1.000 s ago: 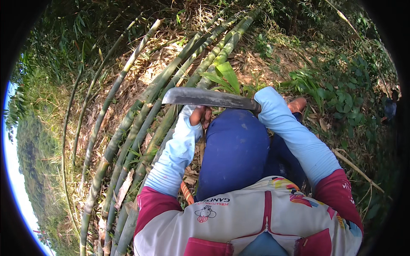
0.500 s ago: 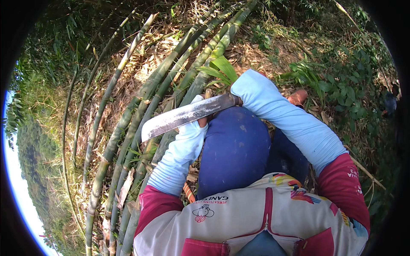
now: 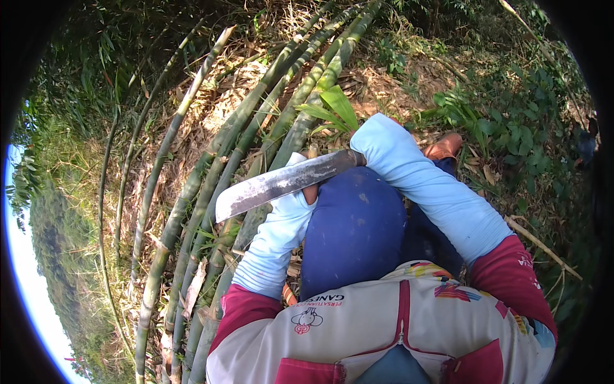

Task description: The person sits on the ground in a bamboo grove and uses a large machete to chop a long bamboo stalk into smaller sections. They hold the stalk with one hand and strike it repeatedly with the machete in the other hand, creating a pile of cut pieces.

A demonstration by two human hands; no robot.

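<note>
A machete (image 3: 284, 184) with a broad, worn grey blade lies slantwise above my raised knee (image 3: 352, 211) in blue trousers. Its dark handle runs to my right hand (image 3: 369, 146), which is closed round it and mostly covered by a light blue sleeve. My left hand (image 3: 311, 193) is behind the blade, beside the knee; only a bit of it shows and its fingers are hidden. The pale end of a stick-like piece (image 3: 313, 151) sticks up past the blade near that hand. Long green bamboo poles (image 3: 256, 163) lie just to the left.
A broad green leaf (image 3: 339, 107) stands beyond the blade. Dry fallen leaves (image 3: 384, 86) cover the ground. Low green plants (image 3: 511, 134) grow on the right, with a thin dry stick (image 3: 543, 246) nearby. A brown shoe (image 3: 443, 147) shows beyond my right forearm.
The machete and both my hands sit slightly lower and to the right in the picture. The view has also shifted a little; my grip on the machete looks the same.
</note>
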